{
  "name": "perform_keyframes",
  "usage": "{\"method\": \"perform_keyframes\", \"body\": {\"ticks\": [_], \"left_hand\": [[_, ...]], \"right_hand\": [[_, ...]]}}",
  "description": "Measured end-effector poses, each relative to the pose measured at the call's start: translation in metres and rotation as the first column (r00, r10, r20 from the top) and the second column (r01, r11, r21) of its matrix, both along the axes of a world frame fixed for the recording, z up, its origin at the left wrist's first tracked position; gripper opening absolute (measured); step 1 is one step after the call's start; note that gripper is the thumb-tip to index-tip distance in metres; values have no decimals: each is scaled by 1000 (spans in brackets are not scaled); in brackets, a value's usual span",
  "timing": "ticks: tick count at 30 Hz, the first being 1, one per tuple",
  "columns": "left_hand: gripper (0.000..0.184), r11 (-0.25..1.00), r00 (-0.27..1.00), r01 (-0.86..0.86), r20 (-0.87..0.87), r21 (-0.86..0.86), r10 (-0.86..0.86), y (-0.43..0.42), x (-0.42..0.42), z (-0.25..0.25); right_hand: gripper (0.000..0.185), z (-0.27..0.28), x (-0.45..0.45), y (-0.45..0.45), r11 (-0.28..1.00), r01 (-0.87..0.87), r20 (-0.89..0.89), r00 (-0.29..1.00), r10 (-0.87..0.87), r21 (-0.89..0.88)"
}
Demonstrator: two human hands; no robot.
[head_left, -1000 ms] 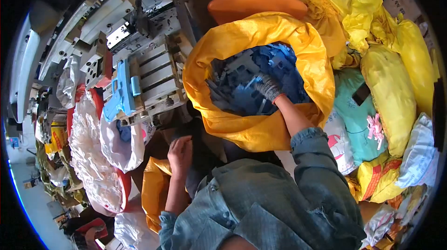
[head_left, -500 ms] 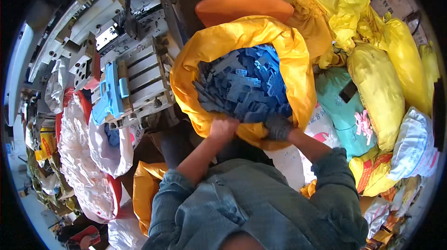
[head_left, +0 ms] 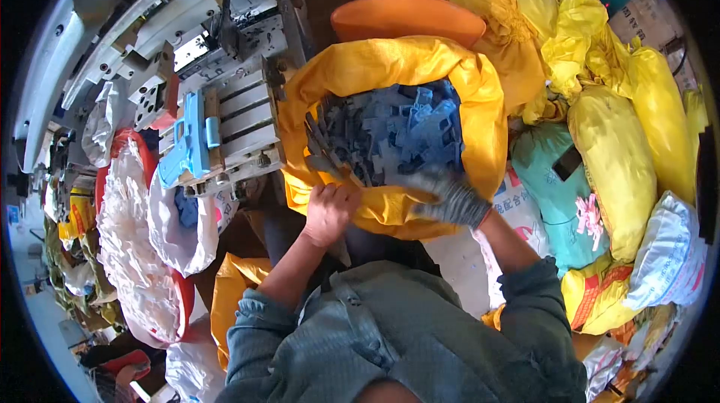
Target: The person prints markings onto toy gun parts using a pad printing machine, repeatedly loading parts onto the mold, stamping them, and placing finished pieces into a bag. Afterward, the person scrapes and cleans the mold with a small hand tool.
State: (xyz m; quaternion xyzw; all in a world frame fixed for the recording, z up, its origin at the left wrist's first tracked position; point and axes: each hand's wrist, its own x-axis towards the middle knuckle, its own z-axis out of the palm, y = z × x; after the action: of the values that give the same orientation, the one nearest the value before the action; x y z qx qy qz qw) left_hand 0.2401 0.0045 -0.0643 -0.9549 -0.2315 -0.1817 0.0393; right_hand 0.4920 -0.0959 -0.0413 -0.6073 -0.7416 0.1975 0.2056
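A large yellow-orange sack (head_left: 397, 58) with a rolled rim stands in front of me, holding many flat blue-grey plastic pieces (head_left: 390, 133). My bare left hand (head_left: 331, 212) grips the near left part of the rim, its fingers closed round the fabric. Over the near right rim is my right hand (head_left: 454, 199) in a grey striped glove, with the fingers spread and nothing visible in them. To the left, a light blue toy pistol (head_left: 192, 140) lies on a slatted metal machine bed (head_left: 251, 121).
An orange basin (head_left: 409, 16) is behind the sack. Full yellow bags (head_left: 615, 170) and a green bag (head_left: 551, 185) are piled at the right. At the left are a red tub of white pieces (head_left: 139, 230) and a white bag (head_left: 180, 234). A machine fills the upper left.
My left hand came from beside the sack onto its rim. My gloved right hand came out from among the pieces to the near rim and its fingers spread. The pieces inside have shifted.
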Motion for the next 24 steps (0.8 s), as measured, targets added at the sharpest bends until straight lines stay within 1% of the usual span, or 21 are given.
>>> {"method": "perform_keyframes", "body": {"ticks": [1,2,3,4,5,6,8,9,10,11,12,13,14,15,16,17,18,19,20,22,24], "left_hand": [[18,1000,1000,-11,-7,-24,11,-4,-4,1],[18,1000,1000,-17,-8,-26,17,-7,-7,-2],[25,1000,1000,-19,-17,-20,19,-8,-11,-8],[31,1000,999,-20,-26,-10,20,-10,-15,-13],[44,994,990,-33,-141,-107,17,-16,-19,-17],[44,994,990,-36,-143,-100,21,-20,-21,-15],[59,936,990,-28,-139,-351,-23,-27,-20,-6],[68,817,968,-93,-242,-569,-59,-28,-23,-3],[68,819,969,-98,-242,-566,-51,-25,-24,-2],[72,764,979,-86,-195,-640,-53,-22,-24,-2],[75,703,988,-68,-147,-708,-52,-19,-24,-1],[67,595,996,-4,-57,-804,-70,-7,-23,-8],[67,593,996,-4,-58,-805,-71,2,-21,-7],[63,570,995,-58,-5,-820,95,9,-19,-6],[59,535,965,-107,43,-838,260,14,-17,-6],[52,666,947,-119,118,-736,300,19,-14,-8],[52,659,945,-117,121,-743,303,22,-11,-9],[51,633,912,-170,123,-756,392,25,-7,-11],[50,602,871,-219,125,-768,476,26,-3,-12],[45,560,841,-226,131,-797,525,24,4,-15],[48,713,881,-193,201,-674,429,19,5,-26]], "right_hand": [[42,-2,16,8,989,60,-3,998,-60,137],[40,-4,30,15,953,216,-5,976,-220,212],[43,34,31,27,915,341,66,930,-363,215],[51,22,50,41,857,389,216,854,-473,339],[61,29,58,54,854,401,317,806,-501,330],[68,31,63,71,874,395,380,790,-480,283],[73,27,68,106,890,307,588,669,-454,336],[73,22,70,126,901,289,635,640,-433,324],[73,15,74,147,912,269,680,607,-410,310],[66,7,79,168,917,248,730,556,-398,311],[66,8,85,191,918,242,729,558,-397,315],[60,9,91,213,911,363,690,609,-390,195],[54,9,97,226,881,469,646,655,-392,59],[54,9,100,233,881,471,648,654,-390,55],[45,8,103,238,844,462,499,683,-534,272],[38,6,105,241,753,459,317,708,-631,472],[38,20,93,233,758,454,327,708,-626,468],[34,47,67,211,852,429,518,677,-522,299],[33,62,50,192,902,417,676,632,-378,115],[33,20,46,173,905,403,620,748,-239,-138],[36,-21,60,151,949,312,669,714,-205,-43]]}}
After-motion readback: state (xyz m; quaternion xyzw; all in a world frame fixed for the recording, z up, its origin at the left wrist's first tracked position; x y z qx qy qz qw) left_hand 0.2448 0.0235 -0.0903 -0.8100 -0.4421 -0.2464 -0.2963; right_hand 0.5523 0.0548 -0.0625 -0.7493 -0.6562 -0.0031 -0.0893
